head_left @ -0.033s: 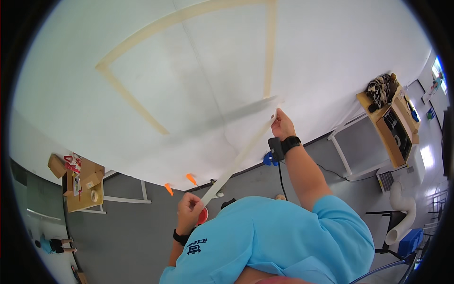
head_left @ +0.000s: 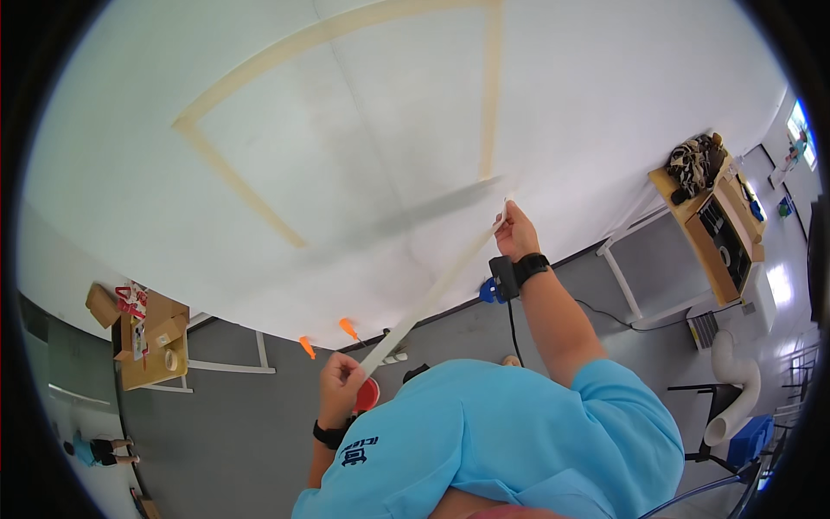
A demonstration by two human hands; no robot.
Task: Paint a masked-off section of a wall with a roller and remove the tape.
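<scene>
A long strip of beige masking tape (head_left: 432, 294) stretches diagonally between my two hands in front of a white wall (head_left: 363, 173). My right hand (head_left: 516, 229), with a black watch on the wrist, pinches the upper end of the strip against the wall. My left hand (head_left: 340, 381), lower down, grips the other end, where a red-cored tape roll (head_left: 367, 395) shows beside the fingers. Older beige tape lines (head_left: 238, 186) on the wall form part of a rectangle outline above the strip.
Two orange objects (head_left: 307, 347) and a blue item (head_left: 490, 291) lie at the wall's foot. Cardboard boxes sit on a wooden table (head_left: 143, 363) at left. A wooden shelf unit (head_left: 713, 225), white hose (head_left: 731, 389) and blue bin (head_left: 748, 441) stand at right. Another person (head_left: 95, 450) is far off, lower left.
</scene>
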